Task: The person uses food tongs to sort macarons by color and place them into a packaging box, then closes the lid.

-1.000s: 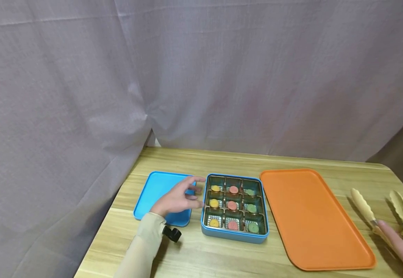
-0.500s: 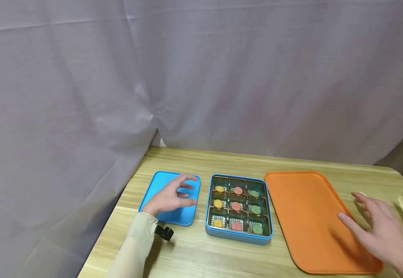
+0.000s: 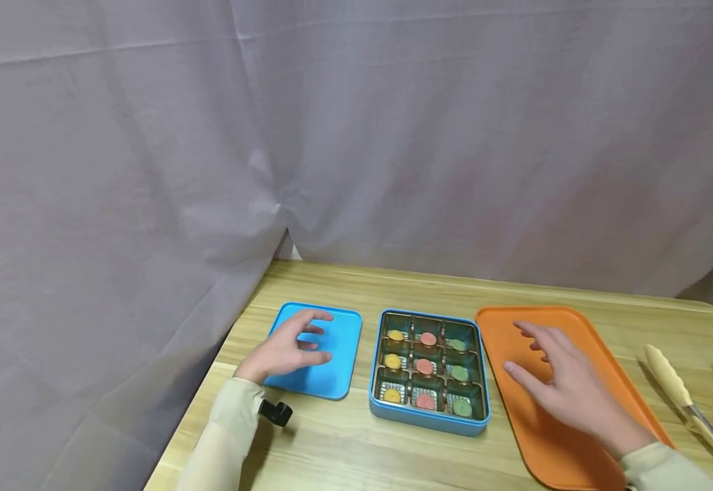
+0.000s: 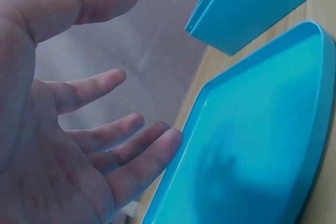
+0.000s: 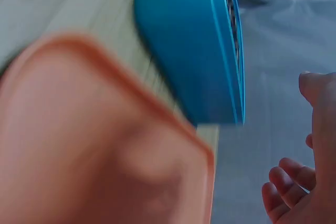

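Note:
My left hand (image 3: pixel 282 349) hovers over the blue lid (image 3: pixel 336 341), fingers spread and holding nothing. In the left wrist view its palm and fingers (image 4: pixel 79 3) are apart from the lid. A blue box (image 3: pixel 430 421) stands between the hands, with a divided insert inside. Yellow, pink and green round pieces lie in its compartments, such as a yellow piece (image 3: pixel 391 395), a pink piece (image 3: pixel 424 367) and a green piece (image 3: pixel 462 408). My right hand (image 3: pixel 568 382) is above the orange tray (image 3: pixel 534 317), fingers extended and nothing in them.
Tongs (image 3: pixel 690 409) with cream tips lie on the wooden table (image 3: pixel 338 443) to the right of the tray. A grey curtain (image 3: pixel 393 136) hangs behind the table and along its left side.
My right hand has let go of the tongs and moved left over the orange tray. My left hand has drawn back left, away from the box. The camera view has shifted slightly.

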The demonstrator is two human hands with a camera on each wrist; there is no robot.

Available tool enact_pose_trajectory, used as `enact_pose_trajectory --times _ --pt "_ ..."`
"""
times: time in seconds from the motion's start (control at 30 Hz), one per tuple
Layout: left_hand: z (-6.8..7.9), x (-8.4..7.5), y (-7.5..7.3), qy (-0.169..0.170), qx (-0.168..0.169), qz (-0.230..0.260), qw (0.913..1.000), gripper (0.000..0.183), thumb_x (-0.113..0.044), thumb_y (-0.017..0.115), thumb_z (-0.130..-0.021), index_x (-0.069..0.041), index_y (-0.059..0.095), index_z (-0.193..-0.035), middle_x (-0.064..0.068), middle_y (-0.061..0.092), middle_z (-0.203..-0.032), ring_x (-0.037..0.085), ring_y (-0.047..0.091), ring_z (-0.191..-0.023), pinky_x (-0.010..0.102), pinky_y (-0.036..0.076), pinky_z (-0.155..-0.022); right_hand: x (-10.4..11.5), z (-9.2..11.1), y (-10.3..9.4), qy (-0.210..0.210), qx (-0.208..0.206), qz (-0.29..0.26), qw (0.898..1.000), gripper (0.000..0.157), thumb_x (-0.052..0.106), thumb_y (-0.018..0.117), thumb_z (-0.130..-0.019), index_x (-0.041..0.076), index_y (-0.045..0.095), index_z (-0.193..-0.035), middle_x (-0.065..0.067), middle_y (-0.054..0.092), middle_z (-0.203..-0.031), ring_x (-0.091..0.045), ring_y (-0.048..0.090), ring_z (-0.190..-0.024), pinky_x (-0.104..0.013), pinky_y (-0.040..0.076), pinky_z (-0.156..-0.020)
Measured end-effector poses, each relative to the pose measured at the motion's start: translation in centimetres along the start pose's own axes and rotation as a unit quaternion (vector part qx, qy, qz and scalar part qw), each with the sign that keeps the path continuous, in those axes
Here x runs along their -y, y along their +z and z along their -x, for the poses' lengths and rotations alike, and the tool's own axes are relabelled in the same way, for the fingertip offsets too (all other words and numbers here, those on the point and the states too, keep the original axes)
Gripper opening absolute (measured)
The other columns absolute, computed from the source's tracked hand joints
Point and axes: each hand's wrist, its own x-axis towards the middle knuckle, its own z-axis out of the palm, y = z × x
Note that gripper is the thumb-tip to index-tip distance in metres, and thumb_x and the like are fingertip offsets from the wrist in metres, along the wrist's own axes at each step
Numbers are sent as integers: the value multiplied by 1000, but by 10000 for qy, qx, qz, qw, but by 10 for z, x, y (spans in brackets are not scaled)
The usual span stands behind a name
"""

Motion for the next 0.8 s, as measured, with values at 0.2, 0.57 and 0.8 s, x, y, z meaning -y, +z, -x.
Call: enact_pose_trajectory --times 0.2,0.57,0.8 --pt "9 5 -6 -144 -130 -147 9997 64 -21 85 -88 -21 57 -145 6 49 -152 35 57 -134 42 58 -103 26 -24 24 -70 418 -111 9990 69 34 79 -95 10 51 -152 -12 60 -135 -30 64 -106 -52 57 -81" --pt "25 10 -21 -310 -306 -262 9987 65 -17 85 -87 -21 56 -146 4 51 -152 36 57 -135 42 58 -102 64 -55 61 -469 826 -502 9942 69 39 75 -97 13 48 -156 -12 57 -143 -34 61 -121 -60 55 -93" --pt "32 12 -30 -406 -409 -341 9978 64 -15 84 -87 -20 57 -145 5 51 -152 37 57 -135 42 58 -102 89 -69 80 -591 1082 -807 9891 71 43 74 -98 13 47 -157 -10 54 -145 -30 60 -121 -55 55 -98"
